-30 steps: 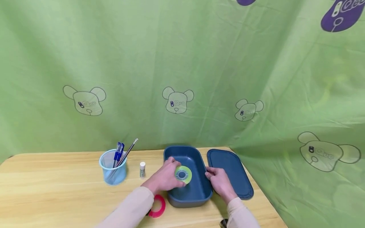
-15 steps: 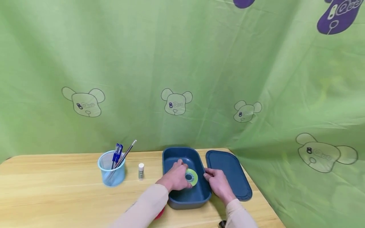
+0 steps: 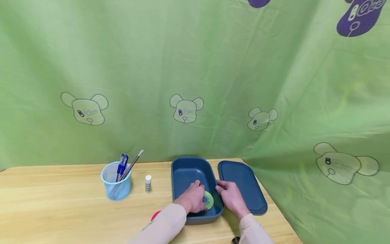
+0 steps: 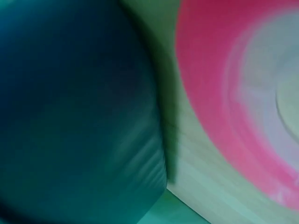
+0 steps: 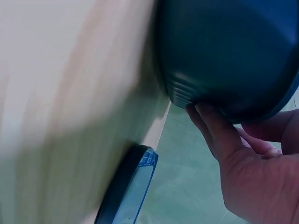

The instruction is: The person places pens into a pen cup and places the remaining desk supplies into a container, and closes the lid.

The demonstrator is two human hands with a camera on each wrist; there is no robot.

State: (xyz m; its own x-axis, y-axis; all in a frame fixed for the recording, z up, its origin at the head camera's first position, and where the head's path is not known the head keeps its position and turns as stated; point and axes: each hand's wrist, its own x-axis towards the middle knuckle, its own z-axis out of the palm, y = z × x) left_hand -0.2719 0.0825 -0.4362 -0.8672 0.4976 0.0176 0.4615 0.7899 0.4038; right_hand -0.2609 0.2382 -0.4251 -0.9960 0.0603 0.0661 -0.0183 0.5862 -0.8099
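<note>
A deep blue rectangular box (image 3: 184,174) stands on the wooden table. My left hand (image 3: 195,197) reaches down inside it, gripping a yellow-green roll of tape (image 3: 209,200) near the front right part of the box. The hand covers the roll's left part. On the box's right wall, my right hand (image 3: 231,196) pinches the rim; the right wrist view shows its fingers (image 5: 217,130) against the outer wall, thumb at the rim. A pink-red roll of tape (image 4: 205,79) lies beside the box, mostly hidden by the left sleeve in the head view.
A matching blue lid (image 3: 243,183) lies flat to the right of the box. To the left stand a glue stick (image 3: 148,184) and a light blue mesh cup (image 3: 118,189) holding pens and a pencil. A small black object (image 3: 235,240) sits by the right sleeve. Green curtain (image 3: 137,67) hangs behind.
My left hand has moved right and toward the box's front with the green tape, deeper into the box. My right hand stays at the rim. The left sleeve now covers most of the pink-red tape.
</note>
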